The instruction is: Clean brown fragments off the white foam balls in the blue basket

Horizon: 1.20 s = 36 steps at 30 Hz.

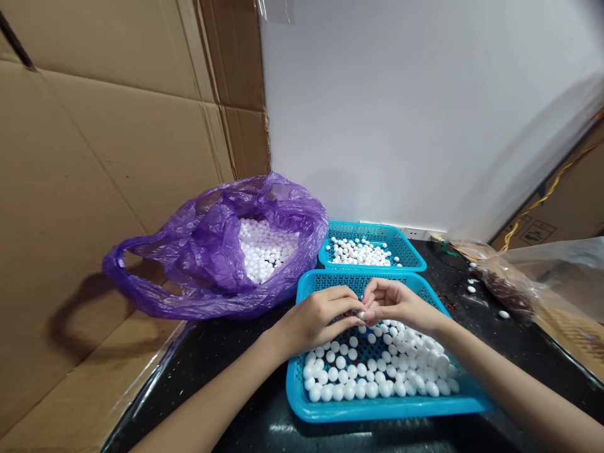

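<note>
One white ball (361, 315) is pinched between the left hand (315, 316) and right hand (401, 304), both closed, over the front basket (358, 413); loose balls (381, 365) there suggest plenty remains, what's finished unclear.

A: Where does this view look from?

B: From a single camera worn on the head, above the black tabletop (212, 346) and behind the left hand (321, 318) and right hand (399, 305); the forearms (221, 402) run in from the lower part of the frame.

A: Which way does it face?

B: Forward and down, over the near blue plastic basket (377, 412) toward the white wall (401, 113).

A: How near?

B: Near enough for both hands at work, yet wide enough for the purple plastic bag (202, 251) and cardboard panel (94, 157) at left.
</note>
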### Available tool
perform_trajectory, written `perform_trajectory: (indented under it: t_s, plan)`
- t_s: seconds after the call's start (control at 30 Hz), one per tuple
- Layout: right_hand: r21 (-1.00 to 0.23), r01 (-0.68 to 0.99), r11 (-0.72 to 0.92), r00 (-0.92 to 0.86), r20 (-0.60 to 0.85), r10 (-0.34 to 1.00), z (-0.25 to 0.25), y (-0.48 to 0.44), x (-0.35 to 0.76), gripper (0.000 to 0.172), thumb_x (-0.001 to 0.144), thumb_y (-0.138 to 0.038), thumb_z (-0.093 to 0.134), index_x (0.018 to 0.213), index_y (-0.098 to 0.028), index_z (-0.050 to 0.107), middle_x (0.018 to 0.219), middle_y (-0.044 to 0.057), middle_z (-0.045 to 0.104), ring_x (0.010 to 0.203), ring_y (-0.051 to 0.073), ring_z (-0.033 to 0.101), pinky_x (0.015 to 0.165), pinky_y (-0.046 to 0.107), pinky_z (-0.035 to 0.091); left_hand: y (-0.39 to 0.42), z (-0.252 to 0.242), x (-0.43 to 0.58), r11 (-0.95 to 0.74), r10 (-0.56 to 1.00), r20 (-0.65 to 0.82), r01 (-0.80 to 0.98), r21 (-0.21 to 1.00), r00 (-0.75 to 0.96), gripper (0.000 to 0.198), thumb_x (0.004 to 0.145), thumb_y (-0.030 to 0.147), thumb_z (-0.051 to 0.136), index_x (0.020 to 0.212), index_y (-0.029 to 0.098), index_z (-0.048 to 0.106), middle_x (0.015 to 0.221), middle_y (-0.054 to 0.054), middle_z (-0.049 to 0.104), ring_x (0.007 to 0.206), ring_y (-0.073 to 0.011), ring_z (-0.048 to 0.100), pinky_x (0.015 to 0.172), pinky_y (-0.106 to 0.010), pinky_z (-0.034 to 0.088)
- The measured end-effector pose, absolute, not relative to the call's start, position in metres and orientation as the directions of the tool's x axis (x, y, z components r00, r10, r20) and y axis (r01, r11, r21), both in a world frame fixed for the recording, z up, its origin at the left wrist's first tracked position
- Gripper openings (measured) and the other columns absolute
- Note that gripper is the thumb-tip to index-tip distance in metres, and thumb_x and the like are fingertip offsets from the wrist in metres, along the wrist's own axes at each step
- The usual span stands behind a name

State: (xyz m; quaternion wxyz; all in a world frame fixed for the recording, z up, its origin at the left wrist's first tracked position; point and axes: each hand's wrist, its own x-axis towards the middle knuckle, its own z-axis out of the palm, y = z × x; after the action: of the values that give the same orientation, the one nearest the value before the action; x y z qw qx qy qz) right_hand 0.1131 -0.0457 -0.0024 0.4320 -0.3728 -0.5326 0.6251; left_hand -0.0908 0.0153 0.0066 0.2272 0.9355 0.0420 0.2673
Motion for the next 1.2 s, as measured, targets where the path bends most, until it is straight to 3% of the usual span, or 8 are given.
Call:
perform_trajectory:
  t_s: [0.27,0.63,1.2]
  plan:
    - [-0.987,-0.154,-0.054,-0.340,0.002,0.940,-0.0022,-0.0469,0.1111,0.025,0.070,-0.019,0.077,0.085,-0.015,0.057,0.075,0.000,0.066,0.070,0.011,0.065,0.065,0.023,0.052,0.0150,0.0067,-0.0887,-0.879,0.227,0.489,-0.038,0.474,0.842,0.015,0.088,0.017,0.053,0.100,0.015,0.062,0.094,-0.006,0.061,0.084,-0.0140,0.058,0.075,-0.025,0.048]
    - [-0.986,-0.163,-0.030,-0.328,0.025,0.944,-0.0020,-0.0470,0.1177,0.021,0.076,-0.022,0.073,0.088,-0.016,0.057,0.078,0.001,0.068,0.070,0.010,0.065,0.064,0.021,0.050,0.0183,0.0053,-0.0905,-0.835,0.268,0.485,-0.051,0.548,0.833,0.030,0.087,0.020,0.056,0.117,0.023,0.058,0.100,-0.006,0.057,0.088,-0.0142,0.057,0.079,-0.026,0.048]
    - [-0.981,-0.186,-0.053,-0.288,0.003,0.958,-0.0049,-0.0464,0.1177,0.022,0.073,-0.022,0.076,0.083,-0.016,0.057,0.072,-0.003,0.064,0.066,0.008,0.062,0.063,0.019,0.050,0.0129,0.0091,-0.0897,-0.919,0.213,0.536,-0.019,0.394,0.817,0.022,0.092,0.018,0.045,0.110,0.015,0.057,0.099,-0.008,0.057,0.092,-0.0151,0.056,0.083,-0.028,0.048]
